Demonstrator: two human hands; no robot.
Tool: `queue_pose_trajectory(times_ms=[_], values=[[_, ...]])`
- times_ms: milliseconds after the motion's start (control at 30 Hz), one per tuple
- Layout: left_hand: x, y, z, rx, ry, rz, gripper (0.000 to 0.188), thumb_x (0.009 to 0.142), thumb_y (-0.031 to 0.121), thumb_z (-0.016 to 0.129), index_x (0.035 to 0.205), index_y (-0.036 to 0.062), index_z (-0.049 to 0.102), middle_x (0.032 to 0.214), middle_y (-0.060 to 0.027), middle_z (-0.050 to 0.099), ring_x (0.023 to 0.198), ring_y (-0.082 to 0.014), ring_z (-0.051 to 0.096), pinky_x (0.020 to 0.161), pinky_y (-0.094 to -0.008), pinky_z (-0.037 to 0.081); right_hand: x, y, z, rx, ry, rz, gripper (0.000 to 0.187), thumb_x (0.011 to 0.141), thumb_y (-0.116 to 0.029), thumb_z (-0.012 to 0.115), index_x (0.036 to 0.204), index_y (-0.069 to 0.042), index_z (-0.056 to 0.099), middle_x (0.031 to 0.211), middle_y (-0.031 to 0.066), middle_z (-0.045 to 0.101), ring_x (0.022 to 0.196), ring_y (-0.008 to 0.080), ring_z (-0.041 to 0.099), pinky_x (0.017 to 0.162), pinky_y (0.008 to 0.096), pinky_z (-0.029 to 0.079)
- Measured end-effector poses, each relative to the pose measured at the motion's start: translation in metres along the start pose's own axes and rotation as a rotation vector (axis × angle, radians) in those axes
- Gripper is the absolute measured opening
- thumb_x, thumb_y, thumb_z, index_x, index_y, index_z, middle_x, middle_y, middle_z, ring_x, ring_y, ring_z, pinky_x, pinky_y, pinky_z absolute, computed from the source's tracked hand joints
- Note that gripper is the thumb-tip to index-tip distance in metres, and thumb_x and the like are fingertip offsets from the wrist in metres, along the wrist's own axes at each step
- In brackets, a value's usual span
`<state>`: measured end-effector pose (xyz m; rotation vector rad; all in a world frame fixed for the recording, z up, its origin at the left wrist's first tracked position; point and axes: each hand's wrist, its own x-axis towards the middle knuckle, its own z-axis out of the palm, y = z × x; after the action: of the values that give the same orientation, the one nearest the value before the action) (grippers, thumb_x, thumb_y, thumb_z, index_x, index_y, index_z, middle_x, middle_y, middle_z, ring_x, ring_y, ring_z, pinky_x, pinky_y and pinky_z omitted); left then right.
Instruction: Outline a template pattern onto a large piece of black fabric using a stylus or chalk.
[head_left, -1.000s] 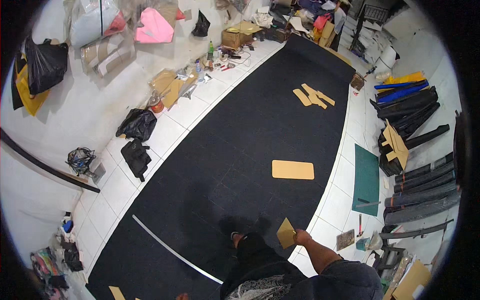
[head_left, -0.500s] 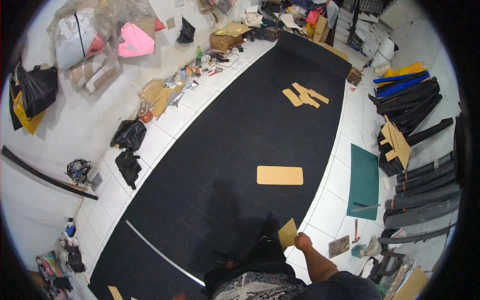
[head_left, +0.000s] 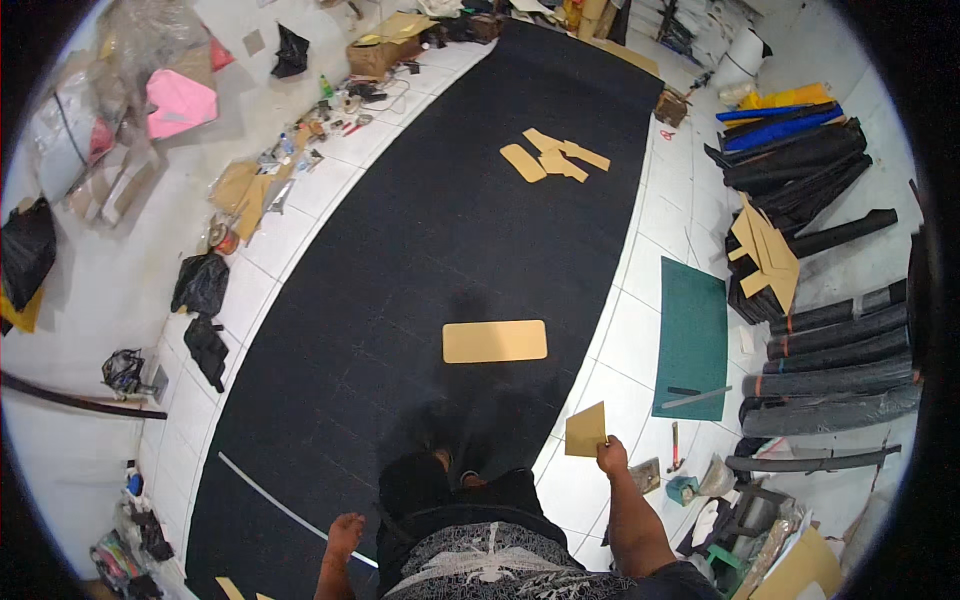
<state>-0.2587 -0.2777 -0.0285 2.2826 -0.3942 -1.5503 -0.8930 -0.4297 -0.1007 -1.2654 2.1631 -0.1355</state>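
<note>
Stood on long black mat [head_left: 400,300] laid across white tiled floor [head_left: 640,240]. Right hand [head_left: 611,458] pinched small tan card template [head_left: 586,429] by its near right corner, held up off mat's right edge, likely for placing. Left hand [head_left: 343,531] hung low at near left, empty, fingers too small to tell. Rounded tan template [head_left: 495,341] lay flat mid-mat, more cutouts [head_left: 552,158] far. Green cutting mat [head_left: 691,337] right.

This is looking like a workshop where people are cutting shapes out of big sheets. A long black mat [head_left: 420,250] is lying across the white tile floor [head_left: 640,350]. Brown cardboard shapes [head_left: 552,158] are sitting on it. Rolls of black material [head_left: 830,350] are piling up by the wall, near a green cutting mat [head_left: 692,335].
</note>
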Motion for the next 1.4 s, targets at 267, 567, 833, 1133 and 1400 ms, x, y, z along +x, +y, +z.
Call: queue_pose_trajectory(times_ms=[267,567,833,1133,1400], values=[[0.11,-0.02,0.019,0.394,-0.082,-0.047,0.031,0.099,0.028,0.061,0.118,0.0056,0.071,0.105,-0.0124,0.073,0.1,-0.0301,0.069,0.084,-0.0441,0.055,0.099,0.008,-0.044,-0.024,-0.069,0.071,0.037,0.091,-0.029,0.061,0.11,0.003,0.067,0.102,0.0302,0.07,0.097,0.0468,0.068,0.087,0.0523,0.055],[0.141,0.3,0.128,0.276,-0.027,0.298,0.037,0.1,0.031,0.061,0.121,0.0015,0.067,0.111,-0.0151,0.073,0.104,-0.032,0.067,0.093,-0.043,0.052,0.173,0.036,-0.116,0.323,-0.058,0.346,0.029,0.096,-0.016,0.063,0.113,0.007,0.059,0.088,0.018,0.069,0.06,0.0231,0.068,0.048,0.0352,0.055],[0.145,0.447,0.221,-0.2,0.077,0.269,0.039,0.096,0.026,0.071,0.123,-0.0013,0.066,0.115,-0.0126,0.072,0.108,-0.022,0.067,0.096,-0.0349,0.051,0.296,0.085,-0.124,0.02,-0.057,0.248,0.046,0.087,-0.036,0.063,0.099,0.009,0.063,0.089,0.0295,0.07,0.081,0.0482,0.069,0.073,0.0542,0.057],[0.051,0.281,0.446,0.544,0.273,0.03,0.032,0.095,0.031,0.065,0.111,0.0039,0.072,0.092,-0.0193,0.069,0.079,-0.0269,0.069,0.073,-0.0455,0.057,0.638,0.016,-0.298,-0.188,-0.538,-0.029,0.045,0.098,-0.029,0.062,0.121,0.01,0.058,0.094,0.0199,0.071,0.067,0.032,0.073,0.056,0.0426,0.057],[-0.011,0.396,0.62,-0.525,0.271,-0.396,0.047,0.092,0.036,0.076,0.122,0.001,0.067,0.075,-0.0053,0.064,0.064,-0.0159,0.058,0.056,-0.0327,0.049,0.806,-0.017,-0.407,-0.184,-0.376,0.092,0.032,0.098,-0.017,0.061,0.114,0.01,0.059,0.089,0.0201,0.071,0.06,0.0305,0.072,0.051,0.0381,0.058]])
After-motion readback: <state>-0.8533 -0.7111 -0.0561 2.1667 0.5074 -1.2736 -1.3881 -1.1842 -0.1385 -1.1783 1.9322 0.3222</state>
